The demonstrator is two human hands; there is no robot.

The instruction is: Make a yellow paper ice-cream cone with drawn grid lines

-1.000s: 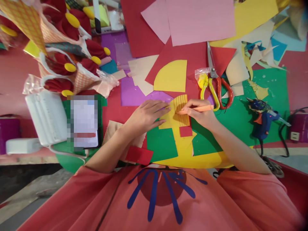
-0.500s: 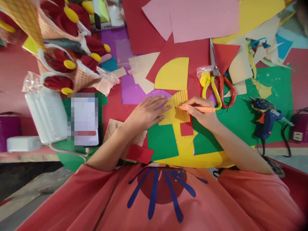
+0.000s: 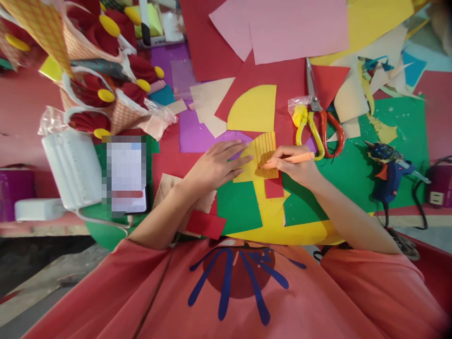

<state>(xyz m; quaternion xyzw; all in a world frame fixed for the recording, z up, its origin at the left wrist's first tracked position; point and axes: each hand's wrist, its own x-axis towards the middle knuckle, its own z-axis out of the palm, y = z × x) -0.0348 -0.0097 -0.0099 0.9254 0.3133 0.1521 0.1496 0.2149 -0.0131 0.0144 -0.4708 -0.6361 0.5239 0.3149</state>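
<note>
My left hand lies flat with its fingers spread, the fingertips resting on a yellow piece of paper. Orange stripes run up and down the right part of this piece. In my right hand is an orange marker, pinched between thumb and fingers. Its tip is down on the striped part, near the left stripes. Just above lies a yellow quarter-circle of paper. Large scissors with yellow and red handles lie beyond my right hand. A small red paper shows under the striped piece.
Several paper cones with red and yellow pieces crowd the left. Nearby are a white box-shaped device and a phone on a cable. A blue glue gun sits at right. Pink sheets and paper scraps lie at the back.
The marker tip has shifted down and slightly left on the striped paper, and the marker is tilted more. My left hand stays in place. The view has moved slightly.
</note>
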